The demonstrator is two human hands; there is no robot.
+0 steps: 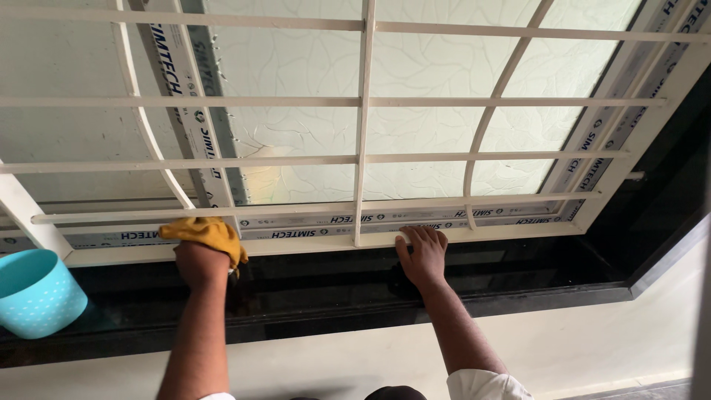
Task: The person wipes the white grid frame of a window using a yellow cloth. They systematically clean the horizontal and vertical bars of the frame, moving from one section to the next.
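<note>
My left hand (200, 261) grips a crumpled yellow cloth (209, 234) and presses it against the bottom rail of a white window frame (311, 243), left of centre. My right hand (422, 255) rests flat with fingers together on the same bottom rail, just right of the grille's middle upright. Both forearms reach up over a black stone sill (318, 285). A cream metal grille (363, 159) with straight and curved bars stands in front of frosted patterned glass (311, 133).
A light blue dotted plastic tub (33, 292) sits on the sill at the far left. Protective film strips cover the window frame edges. A pale wall (578, 341) lies below the sill, and a dark reveal runs along the right side.
</note>
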